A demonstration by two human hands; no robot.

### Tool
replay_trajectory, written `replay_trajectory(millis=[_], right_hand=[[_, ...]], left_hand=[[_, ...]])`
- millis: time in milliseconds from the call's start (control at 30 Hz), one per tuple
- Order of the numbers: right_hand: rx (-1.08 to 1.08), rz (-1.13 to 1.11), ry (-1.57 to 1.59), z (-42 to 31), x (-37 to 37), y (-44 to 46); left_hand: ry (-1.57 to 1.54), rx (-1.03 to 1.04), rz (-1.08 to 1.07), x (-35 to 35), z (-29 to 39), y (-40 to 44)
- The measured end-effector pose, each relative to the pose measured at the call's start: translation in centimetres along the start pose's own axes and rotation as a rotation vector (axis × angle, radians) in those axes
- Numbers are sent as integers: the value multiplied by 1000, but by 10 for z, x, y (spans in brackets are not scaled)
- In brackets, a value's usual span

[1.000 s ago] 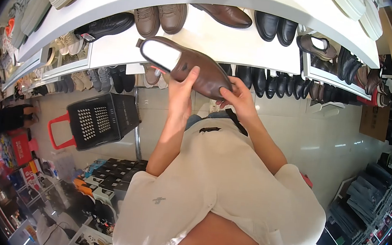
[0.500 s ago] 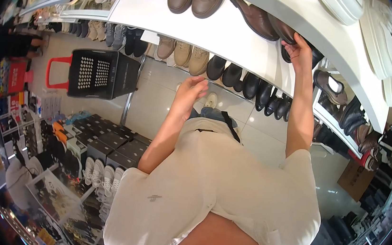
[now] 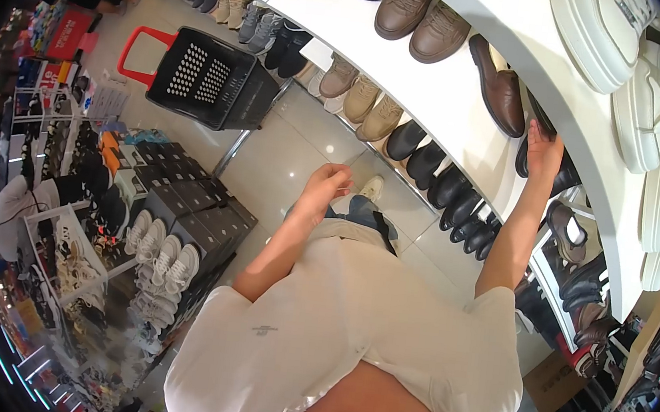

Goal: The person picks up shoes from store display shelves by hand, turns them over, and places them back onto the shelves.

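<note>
My right hand [image 3: 543, 152] is at the white shelf, its fingers closed on the end of a dark brown leather shoe [image 3: 541, 116] that the upper shelf partly hides. Beside it lies a matching brown leather shoe [image 3: 500, 91]. Black shoes [image 3: 564, 179] sit by my right wrist, half covered. My left hand [image 3: 325, 191] hangs in the air in front of my body, fingers loosely bent and slightly apart, with nothing in it.
Brown lace-up shoes [image 3: 440, 32] stand farther left on the same shelf. Below are rows of black shoes [image 3: 427, 161] and tan shoes [image 3: 378, 117]. A black basket cart [image 3: 235, 75] with a red handle stands on the floor. Stacked dark shoeboxes [image 3: 186, 195] lie at left; white sneakers [image 3: 637, 118] fill the upper shelf.
The view has turned, shifting the shelf rightward and down. My right hand has drawn the brown shoe away from its mate, and it now sits more tilted. My left hand's fingers are more curled.
</note>
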State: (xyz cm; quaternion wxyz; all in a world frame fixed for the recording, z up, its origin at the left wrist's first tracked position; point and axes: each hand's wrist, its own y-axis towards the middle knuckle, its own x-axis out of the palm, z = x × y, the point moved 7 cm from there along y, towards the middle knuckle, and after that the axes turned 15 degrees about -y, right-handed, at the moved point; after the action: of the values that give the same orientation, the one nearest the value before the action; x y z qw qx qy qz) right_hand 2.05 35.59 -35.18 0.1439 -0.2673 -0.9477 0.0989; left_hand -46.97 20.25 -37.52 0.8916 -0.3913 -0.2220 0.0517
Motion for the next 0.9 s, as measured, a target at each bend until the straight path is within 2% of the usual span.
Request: replay_trajectory(millis=[67,133,233,400,600,700,767,800,867,900], right_hand=[[-9,-41,24,-2,16,-20],[151,106,136,11,25,-47],[147,78,-18,54,46,-79],[108,-37,-305,71,158,-150],[-169,14,-467,24,267,-199],[-465,10,-509,-18,312,-221],[-573,99,-612,-53,327,-241],[-630,139,-644,-70,333,-249],[-834,220,-536,-104,335,-265],[-857,265,-566,-125,336,-277]], left_hand=[[-8,14,-14,-2,6,0],[-14,32,-35,-11,12,-1],[-32,24,-29,-31,25,0],[47,145,-25,-88,56,7],[88,224,-90,-156,119,9],[248,293,-139,-179,163,15],[306,413,-155,-184,196,16],[319,407,-183,-179,210,12],[338,615,-231,-158,256,3],[328,695,-286,-146,273,10]])
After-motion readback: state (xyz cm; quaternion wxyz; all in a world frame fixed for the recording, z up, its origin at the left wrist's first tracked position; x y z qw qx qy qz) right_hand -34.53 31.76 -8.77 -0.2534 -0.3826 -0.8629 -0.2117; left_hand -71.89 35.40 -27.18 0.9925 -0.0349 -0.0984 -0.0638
